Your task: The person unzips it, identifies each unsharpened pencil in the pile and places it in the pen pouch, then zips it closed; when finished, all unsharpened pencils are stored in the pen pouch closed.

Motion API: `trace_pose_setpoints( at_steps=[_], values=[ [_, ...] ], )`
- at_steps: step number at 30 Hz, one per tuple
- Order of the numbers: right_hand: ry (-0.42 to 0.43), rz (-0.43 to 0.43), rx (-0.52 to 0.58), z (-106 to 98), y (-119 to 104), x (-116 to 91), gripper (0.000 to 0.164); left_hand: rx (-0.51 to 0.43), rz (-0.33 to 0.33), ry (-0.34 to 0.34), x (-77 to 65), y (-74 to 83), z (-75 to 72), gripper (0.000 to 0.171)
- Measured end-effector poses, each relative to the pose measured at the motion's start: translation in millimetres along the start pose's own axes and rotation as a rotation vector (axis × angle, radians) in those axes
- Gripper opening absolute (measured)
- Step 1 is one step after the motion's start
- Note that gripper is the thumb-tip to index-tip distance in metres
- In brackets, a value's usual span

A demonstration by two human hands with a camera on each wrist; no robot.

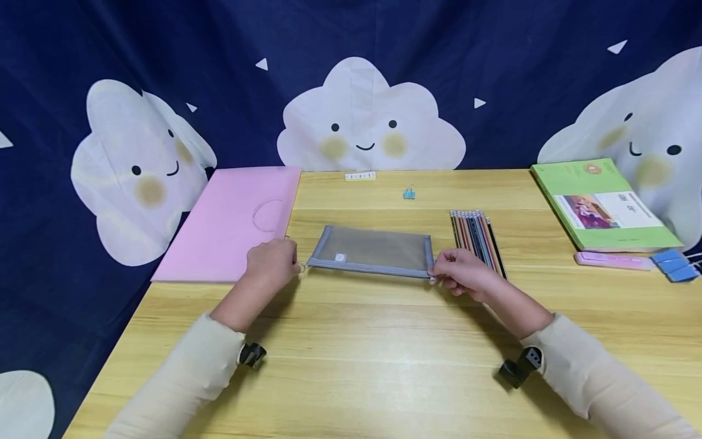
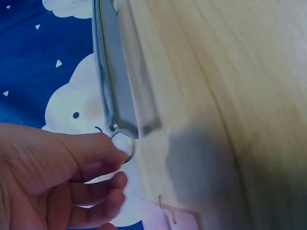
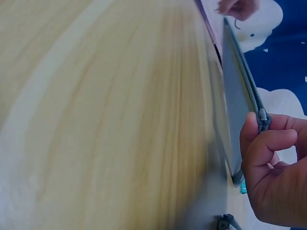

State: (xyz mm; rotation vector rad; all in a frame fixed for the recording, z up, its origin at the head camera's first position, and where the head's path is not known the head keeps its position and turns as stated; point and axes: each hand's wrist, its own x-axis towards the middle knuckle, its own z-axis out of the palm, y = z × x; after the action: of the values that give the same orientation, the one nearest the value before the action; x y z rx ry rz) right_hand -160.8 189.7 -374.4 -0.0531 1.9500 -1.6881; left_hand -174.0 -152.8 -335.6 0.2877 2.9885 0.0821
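A grey see-through zipper pouch (image 1: 378, 250) with a blue-grey border is held by its near edge, which is raised a little off the wooden table. My left hand (image 1: 272, 262) pinches a thin ring (image 2: 133, 152) at the pouch's left end between thumb and forefinger. At the near right corner, my right hand (image 1: 463, 272) grips the zipper edge between thumb and curled fingers, as the right wrist view shows. The pouch looks flat. Just beyond the right hand lies a row of several pencils (image 1: 479, 238), partly hidden by that hand.
A pink folder (image 1: 230, 225) lies at the left, beside the left hand. At the back are a small blue binder clip (image 1: 409, 194) and a white strip (image 1: 360, 176). On the right lie a green book (image 1: 598, 213), a slim pink object (image 1: 611, 260) and a larger blue binder clip (image 1: 674, 266).
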Motion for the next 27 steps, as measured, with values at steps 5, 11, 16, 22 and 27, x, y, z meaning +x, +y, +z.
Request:
trace_pose_setpoints(
  at_steps=[5, 11, 16, 22, 27],
  values=[
    [0.013, 0.031, 0.085, 1, -4, -5, 0.012, 0.074, 0.051, -0.125, 0.0, 5.7, 4.2, 0.01],
    [-0.026, 0.051, 0.14, -1, -8, -6, 0.011, 0.131, 0.23, -0.047, 0.2, 33.1, 10.4, 0.066],
    [-0.098, 0.052, 0.103, -3, -9, -5, 0.01, 0.072, 0.457, 0.008, 0.8, 55.2, 15.7, 0.055],
    [-0.161, 0.021, 0.027, -10, -5, -6, 0.013, -0.071, 0.513, 0.01, 3.4, 58.1, 17.2, 0.015],
    [-0.055, -0.026, -0.096, -21, -10, -11, 0.026, -0.176, 0.535, 0.036, 3.5, 55.1, 13.4, 0.009]
  ],
)
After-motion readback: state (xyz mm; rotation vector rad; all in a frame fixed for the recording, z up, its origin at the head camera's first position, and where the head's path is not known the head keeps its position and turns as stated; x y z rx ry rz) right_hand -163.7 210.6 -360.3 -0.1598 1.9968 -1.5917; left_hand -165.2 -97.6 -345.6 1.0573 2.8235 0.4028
